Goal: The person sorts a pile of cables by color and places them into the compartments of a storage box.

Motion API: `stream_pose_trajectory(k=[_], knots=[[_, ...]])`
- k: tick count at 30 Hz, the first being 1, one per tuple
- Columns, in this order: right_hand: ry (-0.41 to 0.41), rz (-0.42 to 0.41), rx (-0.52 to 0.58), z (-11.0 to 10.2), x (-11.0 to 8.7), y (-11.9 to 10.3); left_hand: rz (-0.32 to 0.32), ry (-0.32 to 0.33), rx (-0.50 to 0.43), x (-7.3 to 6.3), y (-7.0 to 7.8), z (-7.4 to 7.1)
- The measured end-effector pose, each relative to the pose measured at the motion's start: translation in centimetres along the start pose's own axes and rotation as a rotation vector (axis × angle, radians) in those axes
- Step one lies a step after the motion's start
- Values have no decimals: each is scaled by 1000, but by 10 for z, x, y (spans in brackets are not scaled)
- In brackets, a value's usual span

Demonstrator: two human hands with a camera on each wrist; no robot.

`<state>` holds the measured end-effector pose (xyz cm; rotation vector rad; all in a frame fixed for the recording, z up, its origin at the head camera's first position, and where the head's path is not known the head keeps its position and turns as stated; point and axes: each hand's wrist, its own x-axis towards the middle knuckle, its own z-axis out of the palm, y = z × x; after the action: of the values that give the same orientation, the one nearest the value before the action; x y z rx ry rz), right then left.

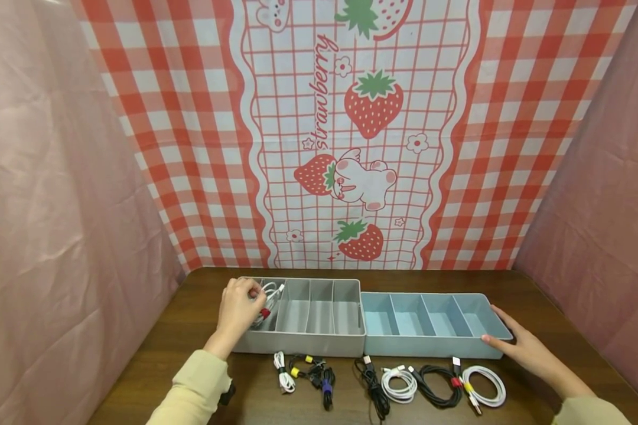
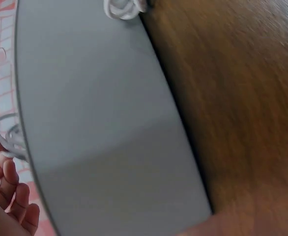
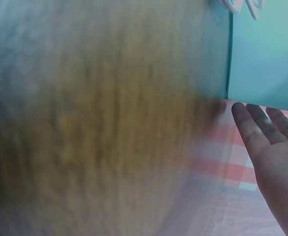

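My left hand (image 1: 241, 304) is over the left end of the grey divided box (image 1: 303, 342). It pinches a white cable (image 1: 273, 292) bundled with a red tie, partly inside the leftmost compartment. In the left wrist view, a loop of the cable (image 2: 9, 142) shows by the fingertips, beyond the box wall (image 2: 100, 108). My right hand (image 1: 526, 348) touches the right end of the light blue divided box (image 1: 430, 347), thumb at the front rim and fingers along the end. In the right wrist view, the right hand's fingers (image 3: 252, 130) look fairly straight against the blue wall (image 3: 267, 64).
Tied cables lie in a row before the boxes: a small white one (image 1: 283, 373), a black one with yellow ties (image 1: 307, 369), one with a purple tie (image 1: 327, 386), and several black and white coils (image 1: 399, 386). A checked strawberry cloth (image 1: 351, 147) hangs behind the wooden table (image 1: 165, 342).
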<state>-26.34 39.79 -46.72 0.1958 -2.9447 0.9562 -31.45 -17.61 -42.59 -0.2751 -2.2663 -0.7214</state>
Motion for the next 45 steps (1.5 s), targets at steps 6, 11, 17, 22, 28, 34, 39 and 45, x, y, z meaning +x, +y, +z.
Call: stream_pose_trajectory(k=[6,11,17,22,28,34,39,45], knots=[[5,-3,0,1,0,2,48,-12,23,-5,-11,4],[10,-8,-2,2,-1,4,80,-57,45,-9,-18,6],[13,-11,31,4,-3,2,102,-116,72,-11,-21,7],[22,-11,60,3,-3,2,95,-138,83,-9,-22,9],[28,-16,85,0,-1,4,85,-149,93,-7,-22,10],[2,-29,133,-3,4,6,49,-205,108,-6,-23,8],[-12,-27,165,-1,6,6,63,-236,114,-6,-21,4],[11,-45,135,-1,5,7,69,-275,140,-6,-17,-1]])
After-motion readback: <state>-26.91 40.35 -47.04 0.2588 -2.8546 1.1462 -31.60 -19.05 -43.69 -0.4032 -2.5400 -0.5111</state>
